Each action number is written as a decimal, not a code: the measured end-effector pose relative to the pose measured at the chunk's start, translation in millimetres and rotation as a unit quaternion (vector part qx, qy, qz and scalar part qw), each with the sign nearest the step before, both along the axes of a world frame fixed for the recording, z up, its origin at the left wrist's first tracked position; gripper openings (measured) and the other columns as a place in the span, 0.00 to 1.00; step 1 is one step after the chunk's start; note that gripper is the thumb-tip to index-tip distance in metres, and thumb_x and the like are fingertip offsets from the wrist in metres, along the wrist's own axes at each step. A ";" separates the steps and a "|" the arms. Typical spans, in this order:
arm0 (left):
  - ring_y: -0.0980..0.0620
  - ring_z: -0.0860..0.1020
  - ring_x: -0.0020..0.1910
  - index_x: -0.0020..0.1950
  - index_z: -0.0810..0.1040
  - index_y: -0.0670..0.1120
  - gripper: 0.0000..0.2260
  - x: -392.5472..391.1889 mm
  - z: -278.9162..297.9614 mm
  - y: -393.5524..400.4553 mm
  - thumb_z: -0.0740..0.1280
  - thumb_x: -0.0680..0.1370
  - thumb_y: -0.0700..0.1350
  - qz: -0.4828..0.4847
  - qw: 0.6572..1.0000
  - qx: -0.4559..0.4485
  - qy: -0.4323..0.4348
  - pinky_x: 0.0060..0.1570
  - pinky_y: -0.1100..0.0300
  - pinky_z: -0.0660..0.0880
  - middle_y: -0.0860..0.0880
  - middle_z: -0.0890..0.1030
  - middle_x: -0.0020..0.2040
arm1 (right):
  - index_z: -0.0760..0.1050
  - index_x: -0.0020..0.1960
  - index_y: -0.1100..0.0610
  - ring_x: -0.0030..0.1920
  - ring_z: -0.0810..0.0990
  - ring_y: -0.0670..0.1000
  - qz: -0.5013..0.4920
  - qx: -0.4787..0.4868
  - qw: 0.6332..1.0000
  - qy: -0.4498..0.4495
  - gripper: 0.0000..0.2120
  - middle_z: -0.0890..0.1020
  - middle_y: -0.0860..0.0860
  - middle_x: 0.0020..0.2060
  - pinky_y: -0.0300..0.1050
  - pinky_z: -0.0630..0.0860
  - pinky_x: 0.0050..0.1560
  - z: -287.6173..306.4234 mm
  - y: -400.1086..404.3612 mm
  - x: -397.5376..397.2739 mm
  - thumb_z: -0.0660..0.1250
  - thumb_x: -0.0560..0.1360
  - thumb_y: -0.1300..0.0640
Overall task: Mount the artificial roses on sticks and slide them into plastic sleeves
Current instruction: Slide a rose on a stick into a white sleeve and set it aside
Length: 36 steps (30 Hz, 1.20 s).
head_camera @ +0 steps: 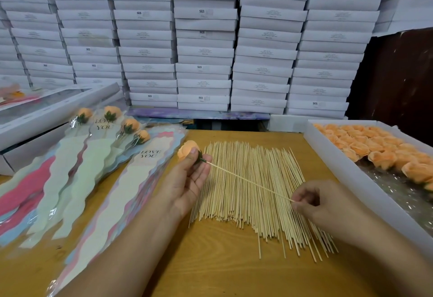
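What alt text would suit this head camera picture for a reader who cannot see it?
A person's left hand holds a peach artificial rose while the right hand pinches the thin wooden stick pushed into its base, above a spread of bamboo sticks on a wooden table. Sleeved roses lie left; a white tray of loose roses sits right.

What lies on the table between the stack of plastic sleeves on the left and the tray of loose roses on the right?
In the head view, a spread pile of wooden sticks lies on the table between the plastic sleeves and the tray.
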State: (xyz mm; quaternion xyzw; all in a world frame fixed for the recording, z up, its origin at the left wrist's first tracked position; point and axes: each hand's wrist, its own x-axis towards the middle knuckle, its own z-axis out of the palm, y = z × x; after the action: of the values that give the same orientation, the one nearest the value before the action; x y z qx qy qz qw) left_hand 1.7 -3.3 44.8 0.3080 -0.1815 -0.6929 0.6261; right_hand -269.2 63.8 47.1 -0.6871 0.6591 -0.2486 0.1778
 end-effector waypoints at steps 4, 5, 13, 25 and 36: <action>0.50 0.86 0.36 0.49 0.79 0.39 0.04 0.5 -0.2 0.2 0.68 0.79 0.39 0.004 1.000 -0.005 0.007 0.38 0.60 0.83 0.38 0.85 0.40 | 0.81 0.35 0.47 0.34 0.79 0.45 -0.037 -0.063 0.997 -0.035 0.08 0.81 0.47 0.30 0.41 0.74 0.35 4.0 1.7 4.5 0.76 0.72 0.53; 0.50 0.86 0.36 0.49 0.79 0.39 0.04 0.6 -0.6 0.1 0.68 0.79 0.39 0.004 1.000 -0.006 0.006 0.37 0.60 0.83 0.39 0.85 0.40 | 0.81 0.35 0.47 0.34 0.79 0.45 -0.043 -0.072 0.996 -0.035 0.09 0.81 0.46 0.30 0.42 0.74 0.35 4.3 1.7 5.6 0.76 0.72 0.53; 0.49 0.85 0.36 0.48 0.78 0.39 0.04 -0.3 -1.5 1.1 0.65 0.81 0.38 0.011 1.000 -0.005 -0.007 0.40 0.59 0.83 0.38 0.85 0.40 | 0.78 0.35 0.46 0.34 0.80 0.47 -0.026 -0.085 0.996 0.011 0.12 0.83 0.47 0.31 0.51 0.78 0.39 -0.9 1.6 7.8 0.69 0.78 0.52; 0.50 0.85 0.35 0.48 0.78 0.39 0.04 -2.3 -0.9 2.1 0.66 0.81 0.39 0.020 1.000 0.001 -0.006 0.38 0.60 0.83 0.39 0.85 0.39 | 0.78 0.36 0.45 0.36 0.78 0.42 -0.038 -0.097 0.994 -0.031 0.09 0.80 0.43 0.33 0.38 0.70 0.35 -3.1 0.8 10.3 0.76 0.72 0.52; 0.51 0.85 0.35 0.49 0.78 0.40 0.02 -1.9 -2.5 1.4 0.66 0.80 0.39 0.028 1.000 -0.001 -0.010 0.37 0.61 0.83 0.40 0.85 0.39 | 0.78 0.37 0.45 0.34 0.78 0.43 -0.010 -0.095 0.995 0.012 0.10 0.81 0.44 0.31 0.41 0.71 0.33 -5.2 1.4 11.0 0.71 0.77 0.52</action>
State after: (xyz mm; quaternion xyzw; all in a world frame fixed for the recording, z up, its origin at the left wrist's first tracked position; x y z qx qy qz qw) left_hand -0.1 -1.9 42.3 0.3197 -0.1799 -0.6714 0.6440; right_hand -258.2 65.3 41.8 -0.6970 0.6417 -0.3035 0.1018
